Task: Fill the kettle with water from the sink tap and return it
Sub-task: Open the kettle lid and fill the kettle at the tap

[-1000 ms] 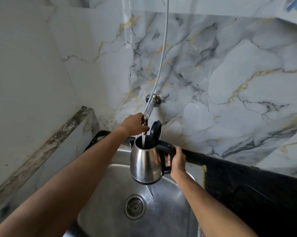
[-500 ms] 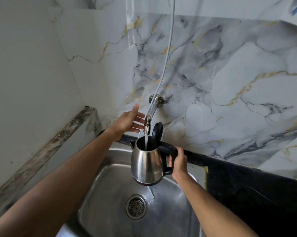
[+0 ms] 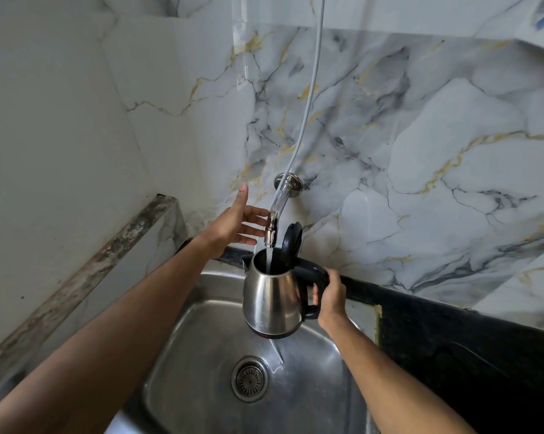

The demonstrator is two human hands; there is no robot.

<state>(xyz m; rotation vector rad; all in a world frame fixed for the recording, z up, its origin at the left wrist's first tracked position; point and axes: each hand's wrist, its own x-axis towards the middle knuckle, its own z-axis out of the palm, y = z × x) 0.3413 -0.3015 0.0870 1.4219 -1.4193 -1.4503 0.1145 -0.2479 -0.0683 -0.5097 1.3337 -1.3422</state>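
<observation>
A steel kettle (image 3: pixel 272 300) with a black handle hangs over the sink (image 3: pixel 311 386), its black lid (image 3: pixel 291 242) flipped up. My right hand (image 3: pixel 330 297) grips the handle. The tap (image 3: pixel 272 228) juts from the marble wall, and a thin stream of water falls from its spout into the kettle's mouth. My left hand (image 3: pixel 236 222) hovers just left of the tap with fingers spread, empty; its fingertips are close to the spout, and I cannot tell whether they touch it.
A round drain (image 3: pixel 250 379) sits in the sink's floor below the kettle. A black counter (image 3: pixel 452 339) runs to the right. A stained stone ledge (image 3: pixel 86 274) borders the left. A grey hose (image 3: pixel 311 95) drops down the wall to the tap.
My left hand let go of the tap and opened, drawing back to the left. Water keeps running into the kettle, which my right hand holds in the same place.
</observation>
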